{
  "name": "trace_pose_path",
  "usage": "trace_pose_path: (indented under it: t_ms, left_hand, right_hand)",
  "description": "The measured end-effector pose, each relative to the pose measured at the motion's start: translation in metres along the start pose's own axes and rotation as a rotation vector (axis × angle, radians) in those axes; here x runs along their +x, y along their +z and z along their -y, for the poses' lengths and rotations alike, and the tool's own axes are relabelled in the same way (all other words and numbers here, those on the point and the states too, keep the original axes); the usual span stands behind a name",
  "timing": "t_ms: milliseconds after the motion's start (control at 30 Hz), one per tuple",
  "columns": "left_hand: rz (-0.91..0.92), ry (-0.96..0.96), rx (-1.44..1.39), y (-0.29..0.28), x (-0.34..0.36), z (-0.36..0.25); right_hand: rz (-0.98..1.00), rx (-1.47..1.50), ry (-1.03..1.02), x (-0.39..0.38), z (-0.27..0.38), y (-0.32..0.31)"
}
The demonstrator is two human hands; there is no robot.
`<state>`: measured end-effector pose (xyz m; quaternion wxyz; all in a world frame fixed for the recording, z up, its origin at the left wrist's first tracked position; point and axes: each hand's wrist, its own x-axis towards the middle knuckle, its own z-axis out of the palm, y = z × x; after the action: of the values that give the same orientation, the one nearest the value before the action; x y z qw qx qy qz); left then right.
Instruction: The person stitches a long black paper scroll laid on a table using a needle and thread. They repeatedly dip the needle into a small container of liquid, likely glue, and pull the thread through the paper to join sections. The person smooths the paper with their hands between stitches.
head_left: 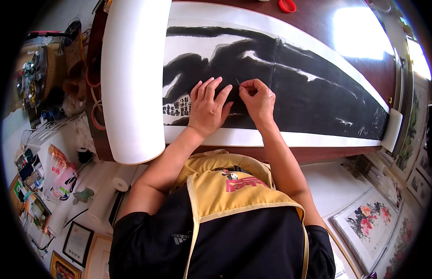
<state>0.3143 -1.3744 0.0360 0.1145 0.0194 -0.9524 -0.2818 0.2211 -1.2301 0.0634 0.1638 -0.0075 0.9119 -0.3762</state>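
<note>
One block of black characters [177, 109] on the long black-and-white ink painting [313, 100]; red lettering [244, 184] on the yellow cloth apron [209, 188]. Clear plastic bag [55, 168] at left, contents unclear. Left hand [208, 109] flat on the painting, fingers spread; right hand [259, 101], fingers pinching a thin needle-like sliver [238, 82] over it.

There are two hands [209, 108] [259, 101] (and one needle [238, 82]).
</note>
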Motion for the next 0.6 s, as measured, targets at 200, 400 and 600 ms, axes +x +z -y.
trace_pose_path:
  t_ms: [200,400,600]
  left_hand:
    - [-0.027,0.001,-0.039,0.0,0.0,0.003]
    - [-0.034,-0.005,-0.068,0.001,-0.001,0.005]
    - [-0.039,-0.006,-0.084,-0.001,0.0,0.005]
  right_hand:
    - [0.039,-0.09,0.029,0.002,0.01,0.0]
    - [0.052,-0.117,0.091,0.002,0.015,0.002]
    - [0.057,-0.062,0.13,0.003,0.015,0.004]
